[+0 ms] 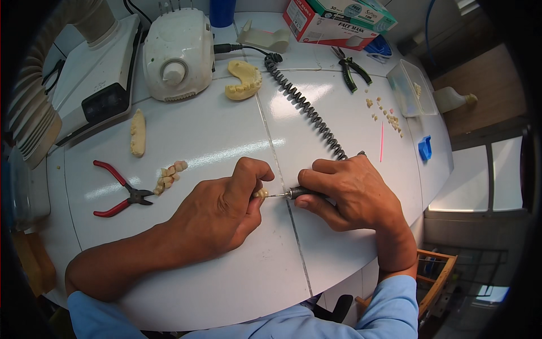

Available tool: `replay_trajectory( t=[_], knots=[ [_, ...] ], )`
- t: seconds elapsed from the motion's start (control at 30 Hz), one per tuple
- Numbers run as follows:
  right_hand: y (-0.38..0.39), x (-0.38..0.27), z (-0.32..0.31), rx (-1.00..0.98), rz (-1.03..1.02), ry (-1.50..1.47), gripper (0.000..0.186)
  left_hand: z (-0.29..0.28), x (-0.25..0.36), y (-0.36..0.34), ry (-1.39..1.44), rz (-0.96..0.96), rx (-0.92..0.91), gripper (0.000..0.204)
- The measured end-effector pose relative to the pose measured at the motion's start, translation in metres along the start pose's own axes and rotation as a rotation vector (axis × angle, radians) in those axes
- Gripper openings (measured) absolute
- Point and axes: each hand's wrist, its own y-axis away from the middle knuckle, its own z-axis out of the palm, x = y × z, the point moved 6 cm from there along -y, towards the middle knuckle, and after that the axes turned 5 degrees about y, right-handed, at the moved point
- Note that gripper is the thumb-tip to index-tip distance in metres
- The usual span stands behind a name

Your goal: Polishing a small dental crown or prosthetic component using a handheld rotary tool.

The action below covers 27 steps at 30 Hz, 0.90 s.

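Cream piece (262, 192) pinched in left hand (223, 206), at bur's tip (269, 196).

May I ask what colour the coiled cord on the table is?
The coiled cord is black, best seen in the head view.

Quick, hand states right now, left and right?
Left hand: closed, pinching a small cream piece.
Right hand: closed around a dark handpiece, its thin bit pointing at that piece.

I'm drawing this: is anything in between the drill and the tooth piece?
Nothing visible. The thin tip of the drill, in the right hand, reaches to the tooth piece in the left hand; I can't tell if they touch. The curly cord lies farther off, out of the way.
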Motion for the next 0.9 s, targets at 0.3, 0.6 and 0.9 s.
replay_trajectory(
  t=[0.3, 0.6, 0.9],
  knots=[
    [-0.0002, 0.0001, -0.0002, -0.004, 0.004, 0.004, 0.036, 0.0000, 0.0021, -0.0005, -0.005, 0.027, 0.000, 0.046],
    [-0.0001, 0.0005, -0.0001, 0.006, -0.002, 0.001, 0.035, -0.0001, 0.0015, -0.0005, -0.034, -0.003, -0.043, 0.045],
    [0.0005, 0.0004, -0.0012, -0.015, 0.011, -0.006, 0.035, 0.0000, 0.0019, -0.0008, -0.024, 0.017, -0.031, 0.045]
  ],
)
